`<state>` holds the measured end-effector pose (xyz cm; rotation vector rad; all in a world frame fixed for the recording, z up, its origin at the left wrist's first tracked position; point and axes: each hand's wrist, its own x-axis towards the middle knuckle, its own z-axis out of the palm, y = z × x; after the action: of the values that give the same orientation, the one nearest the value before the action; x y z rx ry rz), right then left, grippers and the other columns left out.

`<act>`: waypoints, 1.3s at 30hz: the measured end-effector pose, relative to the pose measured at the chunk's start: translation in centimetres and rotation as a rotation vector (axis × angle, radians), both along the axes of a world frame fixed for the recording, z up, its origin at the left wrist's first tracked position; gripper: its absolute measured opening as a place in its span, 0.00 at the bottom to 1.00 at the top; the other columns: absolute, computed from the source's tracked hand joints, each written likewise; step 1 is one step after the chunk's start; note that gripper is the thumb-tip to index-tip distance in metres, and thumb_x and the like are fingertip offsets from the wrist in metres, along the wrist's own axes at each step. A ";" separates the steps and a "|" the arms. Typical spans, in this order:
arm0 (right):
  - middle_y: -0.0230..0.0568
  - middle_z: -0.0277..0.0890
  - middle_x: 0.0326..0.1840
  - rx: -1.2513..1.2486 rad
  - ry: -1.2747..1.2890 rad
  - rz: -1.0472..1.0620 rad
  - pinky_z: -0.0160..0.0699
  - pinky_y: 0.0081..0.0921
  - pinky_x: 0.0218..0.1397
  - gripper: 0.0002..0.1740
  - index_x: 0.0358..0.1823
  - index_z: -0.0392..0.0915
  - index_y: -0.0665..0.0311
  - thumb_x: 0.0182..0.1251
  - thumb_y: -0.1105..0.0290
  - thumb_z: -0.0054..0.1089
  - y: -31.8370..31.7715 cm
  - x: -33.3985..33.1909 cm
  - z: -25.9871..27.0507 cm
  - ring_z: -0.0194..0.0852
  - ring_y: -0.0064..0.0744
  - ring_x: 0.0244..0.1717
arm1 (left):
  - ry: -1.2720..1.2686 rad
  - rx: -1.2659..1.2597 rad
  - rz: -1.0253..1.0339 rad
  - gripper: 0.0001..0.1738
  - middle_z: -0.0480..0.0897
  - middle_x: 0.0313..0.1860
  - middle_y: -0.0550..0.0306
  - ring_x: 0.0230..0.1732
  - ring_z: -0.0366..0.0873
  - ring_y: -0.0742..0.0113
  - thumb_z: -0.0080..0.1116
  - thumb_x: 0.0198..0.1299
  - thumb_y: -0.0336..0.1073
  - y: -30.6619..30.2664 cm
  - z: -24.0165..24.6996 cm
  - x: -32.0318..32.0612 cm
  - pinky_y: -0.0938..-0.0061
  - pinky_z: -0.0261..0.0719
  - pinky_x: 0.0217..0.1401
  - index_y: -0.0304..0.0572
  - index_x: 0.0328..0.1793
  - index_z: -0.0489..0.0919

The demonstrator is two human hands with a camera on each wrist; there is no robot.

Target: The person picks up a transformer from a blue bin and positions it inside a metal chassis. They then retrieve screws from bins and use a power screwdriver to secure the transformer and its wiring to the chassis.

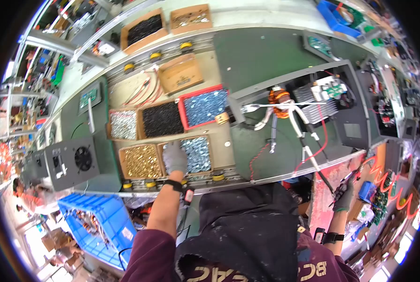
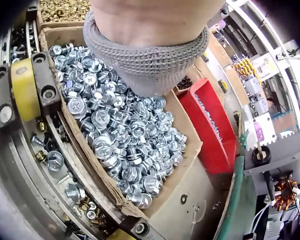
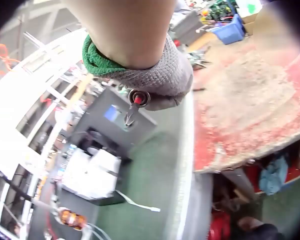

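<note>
- Head view: my left hand [image 1: 175, 157] wears a grey knit glove. It is down in a brown cardboard box [image 1: 210, 162], right on top of a pile of shiny silver screws [image 1: 198, 155].
- I cannot tell if the fingers are curled or flat.
- Just beside that box sits a box of gold nuts [image 1: 141, 161]. Behind them are black screws [image 1: 162, 119] and a red tray [image 1: 181, 113] with more silver bits.
- My right hand [image 1: 344, 195] is well apart, low at the table edge. It is wrapped around a thin dark tool [image 1: 348, 177]. An orange curly cord [image 1: 388, 183] hangs near it.
- A big grey metal case [image 1: 353, 127] lies on the green belt, with a round copper coil [image 1: 279, 101] inside.
- Left wrist view: the bumpy glove of the left hand [image 2: 145, 55] covers the fingers, so the grip stays hidden.
- The silver screws [image 2: 130, 140] have round heads with cross slots and flat rings. They fill the cardboard box [image 2: 182, 172], which has soft, torn edges.
- The smooth red tray [image 2: 215, 135] is just past it. A yellow wheel [image 2: 25, 90] sits on the rail beside the box.
- Right wrist view: the right hand [image 3: 160, 77] is closed tight on the tool [image 3: 137, 99]. Its round metal end, red in the middle, pokes out of the glove with a thin tip.
- Below lie the grey metal case [image 3: 115, 125] and a rough, worn red mat [image 3: 250, 100].
</note>
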<state>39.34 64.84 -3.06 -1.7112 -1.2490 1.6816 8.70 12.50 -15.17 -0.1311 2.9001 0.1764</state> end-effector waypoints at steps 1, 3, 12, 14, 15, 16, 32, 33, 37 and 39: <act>0.23 0.57 0.11 0.041 0.055 0.008 0.46 0.14 0.09 0.22 0.24 0.68 0.49 0.67 0.44 0.57 -1.3 -2.3 3.8 0.52 0.15 0.08 | 0.006 0.015 -0.022 0.10 0.81 0.41 0.50 0.45 0.80 0.48 0.66 0.52 0.36 -0.3 0.0 0.2 0.56 0.78 0.48 0.48 0.41 0.81; 0.23 0.60 0.14 0.344 0.058 -0.049 0.44 0.13 0.10 0.21 0.25 0.70 0.51 0.67 0.44 0.56 -3.4 -7.0 10.4 0.51 0.14 0.09 | 0.055 0.114 -0.012 0.10 0.82 0.42 0.49 0.45 0.80 0.48 0.66 0.51 0.36 -1.2 -0.3 0.4 0.56 0.78 0.47 0.48 0.40 0.81; 0.52 0.66 0.67 0.751 1.096 0.345 0.72 0.55 0.67 0.42 0.72 0.56 0.64 0.65 0.45 0.58 -4.2 -16.3 22.3 0.72 0.46 0.63 | -0.410 1.492 0.095 0.13 0.78 0.40 0.61 0.39 0.75 0.75 0.60 0.57 0.27 7.3 17.2 2.3 0.76 0.75 0.47 0.38 0.49 0.76; 0.51 0.63 0.69 0.730 1.091 0.401 0.62 0.63 0.71 0.45 0.71 0.57 0.62 0.61 0.44 0.63 -5.5 -18.2 22.6 0.70 0.46 0.65 | -0.504 1.618 0.015 0.16 0.78 0.42 0.59 0.41 0.75 0.73 0.59 0.59 0.29 11.5 20.2 1.0 0.74 0.76 0.51 0.37 0.54 0.74; 0.46 0.69 0.58 0.684 1.188 0.490 0.74 0.54 0.60 0.39 0.67 0.61 0.63 0.62 0.47 0.63 -7.1 -19.5 22.9 0.74 0.40 0.54 | -0.530 1.661 -0.040 0.17 0.77 0.42 0.59 0.41 0.75 0.72 0.58 0.60 0.30 13.6 21.4 0.5 0.73 0.77 0.52 0.37 0.56 0.74; 0.43 0.67 0.50 0.594 1.220 0.515 0.73 0.45 0.51 0.36 0.64 0.63 0.62 0.62 0.49 0.63 -7.8 -20.2 22.8 0.71 0.35 0.47 | -0.525 1.659 -0.041 0.17 0.77 0.42 0.59 0.41 0.75 0.72 0.58 0.60 0.30 15.6 22.2 0.0 0.73 0.77 0.52 0.37 0.56 0.74; 0.39 0.69 0.37 0.337 1.181 0.690 0.81 0.39 0.40 0.28 0.50 0.67 0.61 0.49 0.65 0.71 -5.8 -24.9 18.2 0.73 0.34 0.34 | -1.023 1.930 0.079 0.18 0.75 0.31 0.59 0.32 0.73 0.68 0.49 0.72 0.44 30.2 21.2 -0.8 0.66 0.76 0.41 0.37 0.55 0.74; 0.37 0.66 0.34 0.363 1.179 0.621 0.74 0.35 0.36 0.26 0.49 0.66 0.62 0.52 0.65 0.69 -6.2 -25.2 18.4 0.67 0.31 0.30 | -1.027 1.922 0.083 0.18 0.75 0.31 0.59 0.32 0.73 0.68 0.49 0.72 0.44 30.5 21.2 -0.8 0.66 0.76 0.41 0.37 0.55 0.74; 0.35 0.63 0.33 0.365 1.156 0.692 0.68 0.31 0.34 0.23 0.49 0.66 0.63 0.57 0.64 0.65 -4.2 -25.4 17.4 0.61 0.27 0.29 | -0.933 1.809 0.085 0.20 0.76 0.29 0.58 0.30 0.73 0.69 0.47 0.73 0.47 32.2 21.6 -0.5 0.69 0.76 0.36 0.36 0.51 0.74; 0.35 0.63 0.34 0.348 1.103 0.603 0.68 0.31 0.35 0.22 0.50 0.66 0.63 0.58 0.64 0.64 -4.2 -25.3 17.4 0.62 0.28 0.31 | -0.860 1.718 0.054 0.22 0.76 0.28 0.58 0.28 0.73 0.70 0.46 0.73 0.49 32.8 22.4 -0.5 0.71 0.75 0.34 0.34 0.50 0.75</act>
<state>14.06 60.68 14.31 -0.0460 -1.3542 2.0552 8.22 45.32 7.26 0.0366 1.1795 1.8361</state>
